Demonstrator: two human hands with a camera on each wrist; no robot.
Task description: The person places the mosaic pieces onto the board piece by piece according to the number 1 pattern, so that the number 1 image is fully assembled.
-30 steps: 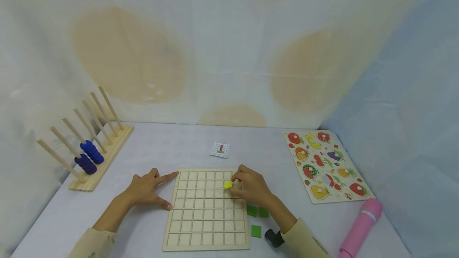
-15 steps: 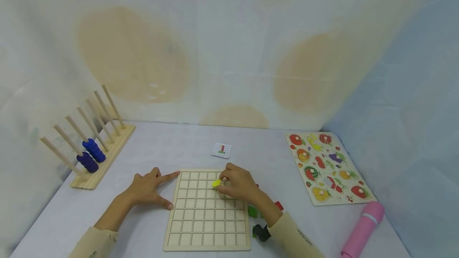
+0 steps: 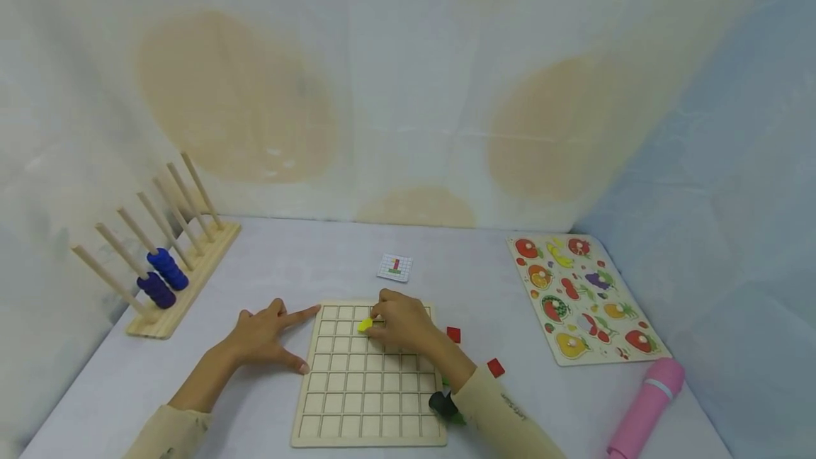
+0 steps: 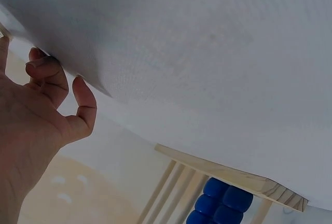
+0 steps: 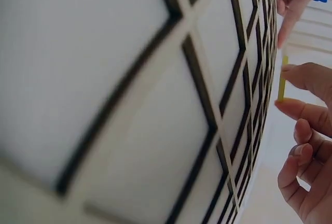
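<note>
My right hand [image 3: 404,321] pinches a small yellow square tile [image 3: 365,325] between thumb and index finger, over the upper rows of a wooden grid board [image 3: 370,443]. In the right wrist view the yellow tile [image 5: 282,81] is seen edge-on, close over the board, with the other fingers curled behind. My left hand [image 3: 260,335] lies at the board's left side with fingers spread. Its index fingertip is at the top left corner and its thumb at the left edge. The left wrist view shows this left hand [image 4: 41,99] holding nothing.
Red tiles [image 3: 453,334] lie right of the board; green ones are partly hidden under my right forearm. A patterned card [image 3: 395,268] lies behind the board. At left stands a peg rack [image 3: 197,268] with blue and purple rings. A fruit puzzle [image 3: 599,356] and pink microphone [image 3: 645,406] lie at right.
My right hand has moved left across the board with the yellow tile. Its forearm now uncovers two red tiles and covers most of the green ones. The left hand stays in place.
</note>
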